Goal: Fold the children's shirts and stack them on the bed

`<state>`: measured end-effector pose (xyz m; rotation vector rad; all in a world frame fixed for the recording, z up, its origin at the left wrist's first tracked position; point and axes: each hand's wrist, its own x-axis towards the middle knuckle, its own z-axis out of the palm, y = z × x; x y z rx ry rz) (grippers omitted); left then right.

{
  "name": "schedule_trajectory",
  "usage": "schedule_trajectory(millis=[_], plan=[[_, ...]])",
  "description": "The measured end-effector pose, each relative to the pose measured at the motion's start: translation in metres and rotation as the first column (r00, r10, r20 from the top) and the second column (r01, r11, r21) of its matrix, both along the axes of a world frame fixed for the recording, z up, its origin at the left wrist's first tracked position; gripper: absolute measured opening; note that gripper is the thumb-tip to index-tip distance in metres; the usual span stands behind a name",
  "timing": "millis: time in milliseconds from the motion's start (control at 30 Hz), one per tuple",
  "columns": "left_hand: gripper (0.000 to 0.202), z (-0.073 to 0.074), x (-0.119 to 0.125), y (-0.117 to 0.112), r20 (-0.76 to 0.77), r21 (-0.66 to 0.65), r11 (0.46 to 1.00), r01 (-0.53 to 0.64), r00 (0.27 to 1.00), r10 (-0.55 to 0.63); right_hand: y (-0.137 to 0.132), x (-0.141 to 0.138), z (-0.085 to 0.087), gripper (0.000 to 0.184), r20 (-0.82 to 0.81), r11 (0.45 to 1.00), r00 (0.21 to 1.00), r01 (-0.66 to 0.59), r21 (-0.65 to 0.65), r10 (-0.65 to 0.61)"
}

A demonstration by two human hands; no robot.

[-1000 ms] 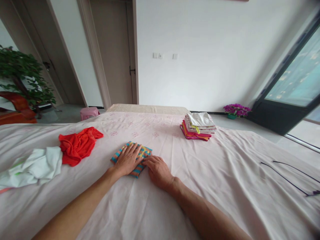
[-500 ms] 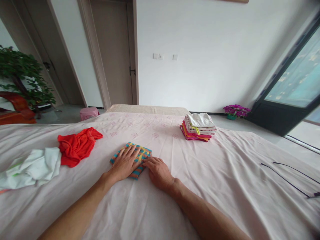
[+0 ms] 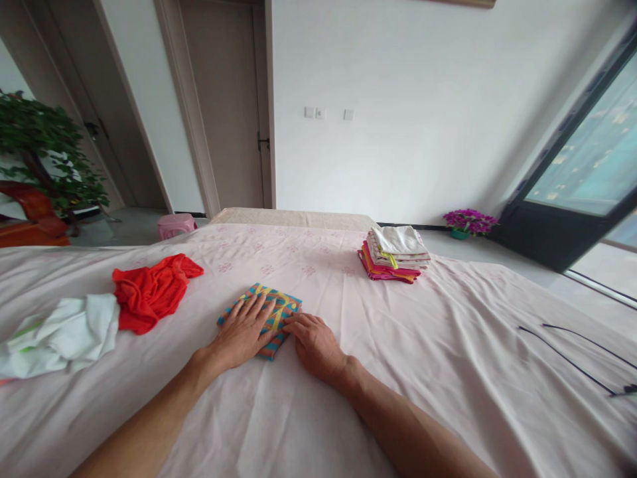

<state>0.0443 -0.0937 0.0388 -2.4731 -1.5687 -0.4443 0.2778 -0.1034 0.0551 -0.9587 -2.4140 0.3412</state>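
Our left hand [image 3: 243, 336] rests palm down, its fingers straight and slightly parted, flat on top of a folded cloth [image 3: 283, 312]. The fingers of our right hand [image 3: 316, 343] are bent and close together, their tips at the right edge of that cloth; we cannot tell whether they pinch it. The folded cloth, striped blue-green and orange-brown with a yellow design, lies near the middle of the scene, partly covered by our left hand. Our bare forearms [image 3: 142, 425] reach in from the near edge.

Beneath our hands spreads a wrinkled, pale pink sheet [image 3: 398, 345] with small flower prints towards its far side. To the left, apart from our hands, a crumpled red cloth [image 3: 155, 293] lies beside a crumpled white cloth [image 3: 64, 338], which is farther left and nearer to us. To the far right of our hands we have a stack of folded fabrics [image 3: 393, 255], white on top, pink and orange below.

Beyond the sheet, a pink stool [image 3: 176, 227] stands on the far left, and purple flowers [image 3: 470, 220] in a green pot [image 3: 460, 234] sit on the far right, near a white wall [image 3: 398, 153].
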Motion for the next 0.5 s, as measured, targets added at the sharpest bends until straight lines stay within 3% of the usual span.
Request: schedule_trajectory(millis=[167,333,400,500], plan=[[0.057,0.007,-0.003,-0.002,0.033,-0.059,0.998,0.036,0.999,-0.034,0.0,0.0,0.001,0.047,-0.002,1.0,1.0,-0.007,-0.009,0.007],[0.037,0.017,-0.001,0.002,0.141,-0.011,0.997,0.078,0.987,-0.075,0.001,0.0,0.001,0.048,-0.012,1.0,1.0,-0.009,-0.011,0.009],[0.034,0.02,-0.003,0.006,0.21,0.034,0.999,0.007,0.978,-0.014,0.001,0.0,0.0,0.048,-0.01,1.0,1.0,-0.012,-0.007,0.012],[0.036,0.019,-0.015,0.013,0.28,0.037,0.98,-0.195,0.943,0.177,0.001,0.0,0.0,0.049,0.0,1.0,1.0,-0.015,-0.01,0.015]])
